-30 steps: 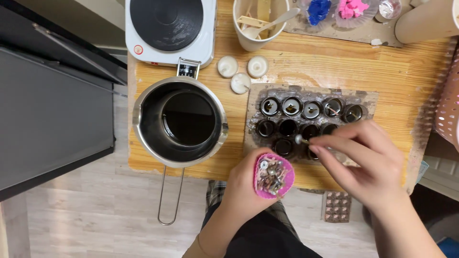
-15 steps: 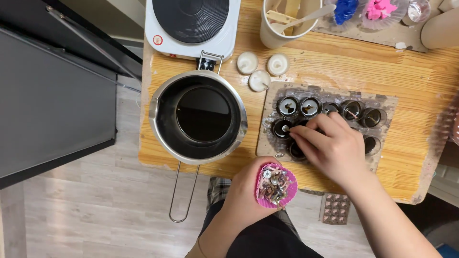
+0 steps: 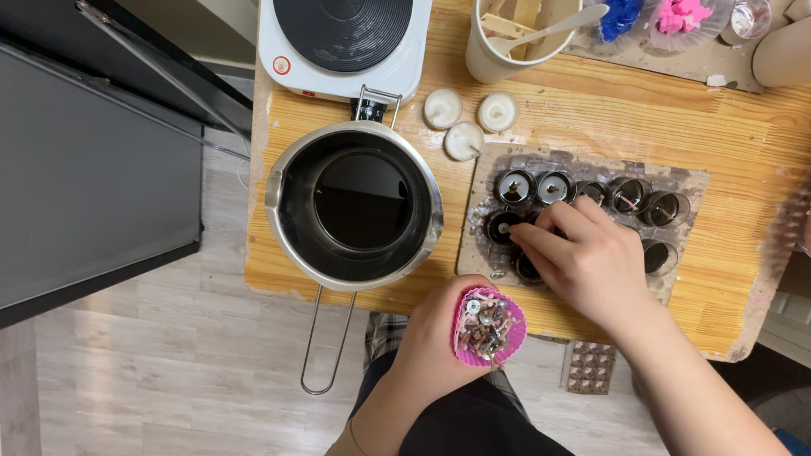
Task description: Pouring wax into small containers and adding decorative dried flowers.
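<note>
Nearest the viewer, the left hand (image 3: 439, 346) is curling around a pink fluted cup (image 3: 489, 327), gripping it at the near edge of the wooden table (image 3: 743, 143); the cup is holding a heap of small metal wick tabs (image 3: 485, 328) and is hanging just off the table's near rim. Just right of it, below the table edge, a small brown studded mould (image 3: 590, 367) is lying near the floor. A little farther, the right hand (image 3: 583, 257) is reaching over a grey tray (image 3: 688, 181) of small dark round cups (image 3: 514, 187), its fingers (image 3: 541, 245) pressing together down into the cups at the tray's near-left part; whether they are pinching a tab there cannot be told, since the fingertips are hiding it. The tray is sitting on the table's middle, with its open cups showing in a row along the far side and at the right end. Left of the tray, a steel saucepan (image 3: 355, 207) with a dark inner pot is standing on the table, its wire handle (image 3: 325, 342) sticking out toward the near side over the floor. Beyond the tray's far-left corner, three white tealight candles (image 3: 465, 139) are lying close together. Farther still, a white hotplate (image 3: 342, 42) is sitting at the far left, a beige cup with sticks (image 3: 507, 38) is standing to its right, and blue and pink items (image 3: 650, 15) are resting at the far right.
</note>
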